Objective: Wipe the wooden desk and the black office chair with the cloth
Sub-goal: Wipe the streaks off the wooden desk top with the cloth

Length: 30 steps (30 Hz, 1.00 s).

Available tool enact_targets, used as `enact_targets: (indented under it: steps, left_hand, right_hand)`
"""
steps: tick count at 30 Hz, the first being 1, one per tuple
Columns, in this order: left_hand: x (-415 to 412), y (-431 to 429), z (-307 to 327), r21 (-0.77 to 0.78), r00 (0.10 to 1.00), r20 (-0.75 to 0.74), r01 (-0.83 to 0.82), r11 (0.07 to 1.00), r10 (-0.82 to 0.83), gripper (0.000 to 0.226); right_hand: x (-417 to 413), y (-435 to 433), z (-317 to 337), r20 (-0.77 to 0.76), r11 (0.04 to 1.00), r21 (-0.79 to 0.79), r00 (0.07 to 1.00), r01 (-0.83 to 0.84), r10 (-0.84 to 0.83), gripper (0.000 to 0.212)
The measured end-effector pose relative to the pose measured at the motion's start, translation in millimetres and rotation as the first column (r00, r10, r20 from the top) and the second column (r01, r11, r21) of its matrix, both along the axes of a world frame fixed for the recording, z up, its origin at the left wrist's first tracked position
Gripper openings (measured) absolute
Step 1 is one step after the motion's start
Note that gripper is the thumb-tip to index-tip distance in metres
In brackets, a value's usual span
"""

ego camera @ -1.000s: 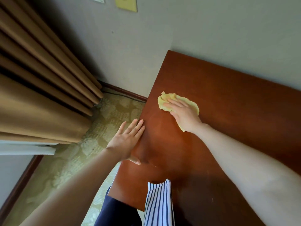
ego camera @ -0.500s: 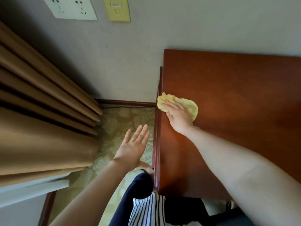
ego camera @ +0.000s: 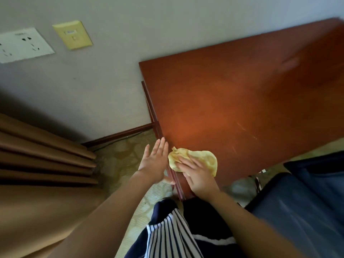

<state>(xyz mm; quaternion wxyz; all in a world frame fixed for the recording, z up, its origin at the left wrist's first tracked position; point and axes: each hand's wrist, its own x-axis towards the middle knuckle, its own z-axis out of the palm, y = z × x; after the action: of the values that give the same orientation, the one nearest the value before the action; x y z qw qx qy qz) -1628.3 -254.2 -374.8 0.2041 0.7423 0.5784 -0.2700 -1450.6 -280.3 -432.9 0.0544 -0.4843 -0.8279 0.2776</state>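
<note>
A yellow cloth (ego camera: 197, 161) is pressed flat on the wooden desk (ego camera: 242, 101) by the right hand (ego camera: 200, 176), close to the near left corner of the top. The fingers (ego camera: 183, 162) of that hand are laid out flat on the cloth and a little apart, so the cloth is pushed down, not pinched. The left hand (ego camera: 155, 163) is held open just beside the desk's left edge, out over the floor, with its fingers straight and close together; nothing is held in it (it may be ready to catch crumbs, but that is only a guess). The desk top looks bare and shiny, and a few pale scratch marks (ego camera: 247, 133) can be seen on it to the right of the cloth. How much of the top has been wiped cannot be told, since no wet trail or dust line is shown. The far right part of the desk is well away from the cloth and may need a wipe. A dark seat (ego camera: 307, 202), likely the office chair, is seen at the lower right, well apart from the cloth. The chair is judged to be left for later, so the job seems less than half done.
</note>
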Motion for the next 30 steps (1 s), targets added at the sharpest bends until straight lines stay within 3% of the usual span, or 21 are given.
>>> enact_targets:
  steps: [6, 16, 21, 25, 30]
  left_hand:
    - [39.3, 14.3, -12.3, -0.022, 0.999, -0.029, 0.018, 1.0, -0.019, 0.14]
    - [63.1, 16.9, -29.8, 0.004, 0.988, -0.154, 0.029, 1.0, -0.028, 0.15]
    - [65.6, 15.6, -30.8, 0.025, 0.987, -0.16, 0.014, 1.0, -0.01, 0.15]
    - [67.3, 15.3, -30.0, 0.028, 0.985, -0.17, 0.011, 1.0, -0.006, 0.149]
    - [67.0, 15.4, -30.1, 0.024, 0.986, -0.169, 0.002, 1.0, 0.002, 0.15]
  right_hand:
    - [69.5, -7.4, -2.8, 0.1, 0.999, -0.045, 0.995, -0.003, 0.008, 0.054]
    - [183.3, 70.0, 1.2, 0.169, 0.96, 0.013, 0.945, 0.281, -0.279, 0.051]
    - [193.2, 127.9, 3.5, 0.06, 0.809, 0.061, 0.807, 0.584, -0.587, 0.043]
    - [166.4, 147.6, -4.5, 0.122, 0.736, 0.066, 0.727, 0.673, -0.676, 0.047]
    - [133.7, 137.4, -8.7, 0.135, 0.851, 0.072, 0.84, 0.521, -0.525, 0.049]
